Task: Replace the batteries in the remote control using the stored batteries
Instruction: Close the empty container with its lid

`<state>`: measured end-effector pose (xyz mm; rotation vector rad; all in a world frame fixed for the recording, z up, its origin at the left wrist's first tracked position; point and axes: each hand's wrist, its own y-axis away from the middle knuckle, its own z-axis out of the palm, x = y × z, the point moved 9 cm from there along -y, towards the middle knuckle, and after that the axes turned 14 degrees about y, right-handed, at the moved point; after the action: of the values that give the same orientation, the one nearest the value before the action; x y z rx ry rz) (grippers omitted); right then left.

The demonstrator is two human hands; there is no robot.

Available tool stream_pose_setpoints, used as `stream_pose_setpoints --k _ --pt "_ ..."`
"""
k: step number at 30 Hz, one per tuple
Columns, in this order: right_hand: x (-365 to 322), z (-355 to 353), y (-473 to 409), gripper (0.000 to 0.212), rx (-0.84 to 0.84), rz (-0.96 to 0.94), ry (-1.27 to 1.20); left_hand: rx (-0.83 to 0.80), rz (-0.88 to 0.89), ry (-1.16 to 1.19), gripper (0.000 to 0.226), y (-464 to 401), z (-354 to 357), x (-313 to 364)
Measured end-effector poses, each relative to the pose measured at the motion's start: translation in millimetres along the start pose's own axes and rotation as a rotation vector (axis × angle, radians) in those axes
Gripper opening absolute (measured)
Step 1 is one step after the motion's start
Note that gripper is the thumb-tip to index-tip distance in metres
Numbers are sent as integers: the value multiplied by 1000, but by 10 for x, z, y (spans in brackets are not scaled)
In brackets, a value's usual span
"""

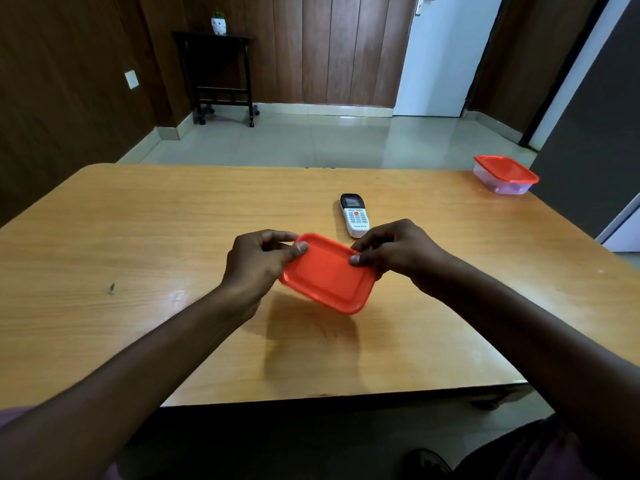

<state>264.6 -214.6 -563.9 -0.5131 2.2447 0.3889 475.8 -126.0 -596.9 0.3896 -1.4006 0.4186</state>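
Note:
A small container with a red lid [329, 273] is held tilted above the wooden table [138, 237], its lid facing me. My left hand [258, 261] grips its left edge with the thumb on the lid. My right hand [391, 252] grips its right edge, thumb pressed on the lid's rim. The container's body and contents are hidden behind the lid. A white remote control [355, 215] with a dark screen lies face up on the table just beyond my right hand.
A second clear container with a red lid [504, 174] stands at the table's far right corner. Beyond the table is tiled floor, a dark side table with a small plant pot [219, 24], and a white door.

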Motion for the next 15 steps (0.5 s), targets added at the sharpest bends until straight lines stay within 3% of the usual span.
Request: stream_pose_setpoints --k 3,7,11,15 --pt "75 36 -8 13 -9 60 -94 50 -87 53 32 -17 -84 -79" --pt "110 175 38 20 -135 63 -30 54 -149 157 28 21 -83 -98" --pt "23 97 29 18 -17 -23 -63 -48 -129 118 21 72 58 -35" --pt "-64 44 10 12 32 -57 -169 -19 -63 207 30 142 44 -36"
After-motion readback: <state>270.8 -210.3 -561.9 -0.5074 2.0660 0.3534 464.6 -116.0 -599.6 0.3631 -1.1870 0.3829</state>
